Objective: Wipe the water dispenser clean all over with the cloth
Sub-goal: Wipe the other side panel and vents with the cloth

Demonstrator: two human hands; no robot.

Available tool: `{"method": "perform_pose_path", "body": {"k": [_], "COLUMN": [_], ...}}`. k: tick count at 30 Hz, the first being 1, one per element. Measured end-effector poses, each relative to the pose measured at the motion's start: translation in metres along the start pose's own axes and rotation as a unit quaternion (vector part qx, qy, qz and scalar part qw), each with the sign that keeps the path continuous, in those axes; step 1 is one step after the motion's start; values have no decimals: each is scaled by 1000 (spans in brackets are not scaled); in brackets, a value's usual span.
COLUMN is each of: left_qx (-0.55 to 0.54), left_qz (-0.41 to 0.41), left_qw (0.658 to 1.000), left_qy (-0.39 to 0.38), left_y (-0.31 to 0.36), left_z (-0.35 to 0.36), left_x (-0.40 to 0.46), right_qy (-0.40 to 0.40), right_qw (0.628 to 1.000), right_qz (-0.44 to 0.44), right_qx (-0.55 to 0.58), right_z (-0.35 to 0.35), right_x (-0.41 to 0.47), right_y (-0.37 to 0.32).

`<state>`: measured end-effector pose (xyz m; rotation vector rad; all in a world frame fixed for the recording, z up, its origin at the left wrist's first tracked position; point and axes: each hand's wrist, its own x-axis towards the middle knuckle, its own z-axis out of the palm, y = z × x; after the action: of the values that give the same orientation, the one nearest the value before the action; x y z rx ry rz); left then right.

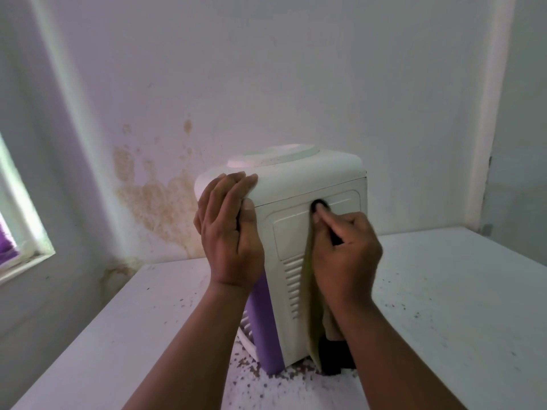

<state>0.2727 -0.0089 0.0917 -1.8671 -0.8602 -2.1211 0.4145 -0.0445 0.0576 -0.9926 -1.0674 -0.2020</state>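
I see the water dispenser (299, 232) standing on the white table (444, 291) near the stained wall (154, 202). My left hand (229, 232) grips the dispenser's upper corner, fingers wrapped over its top. My right hand (344, 250) pinches the cloth (313, 321) against the dispenser's side panel, cloth hanging down.

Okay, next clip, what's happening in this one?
A person is wiping a white and purple water dispenser that stands on a white table. The left hand grips the dispenser's upper corner to steady it. The right hand presses a greenish cloth against the panel facing the camera, one finger pushing it at a dark round spot near the top; the rest of the cloth hangs down over the vent slots. Dark specks lie scattered on the table around the base.
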Motion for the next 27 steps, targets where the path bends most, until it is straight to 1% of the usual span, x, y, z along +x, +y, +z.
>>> {"method": "perform_pose_path", "body": {"k": [2, 3, 5, 8, 10, 12, 14, 16, 17, 19, 21, 22, 27], "left_qx": [-7, -11, -17, -22, -24, -30, -41, -52, -55, -59, -65, -68, -72], "left_qz": [2, 2, 3, -1, -4, -8, -12, -13, -12, -7, -5, -5, -13], "left_qw": [1000, 1000, 1000, 1000, 1000, 999, 998, 998, 998, 998, 997, 997, 996], "left_qy": [-8, -10, -11, -12, -18, -28, -35, -37, -37, -36, -34, -35, -45], "left_y": [-1, -2, -2, -1, -1, 0, 0, 0, 0, -2, -4, -4, -4], "left_z": [-3, -4, -6, -6, -7, -9, -10, -11, -12, -13, -13, -13, -14], "left_x": [2, 3, 4, 3, 3, 4, 4, 4, 4, 4, 5, 5, 5], "right_qy": [55, 65, 47, -37, -69, -51, -3, 20, 9, -46, -91, -94, -45], "right_qw": [997, 995, 998, 997, 992, 995, 999, 999, 998, 994, 989, 988, 989], "right_qz": [59, 71, 44, -70, -109, -87, -50, -44, -58, -100, -117, -115, -140], "right_qx": [-2, -4, 8, 21, 3, -2, -1, 3, 10, 20, 24, 28, 7], "right_z": [-1, 0, 5, 12, 13, 13, 14, 18, 20, 23, 23, 23, 31], "right_x": [8, 8, 2, -18, -24, -21, -14, -12, -15, -28, -38, -37, -14], "right_y": [3, 2, -4, -11, -9, -7, -7, -10, -12, -13, -12, -12, -18]}}
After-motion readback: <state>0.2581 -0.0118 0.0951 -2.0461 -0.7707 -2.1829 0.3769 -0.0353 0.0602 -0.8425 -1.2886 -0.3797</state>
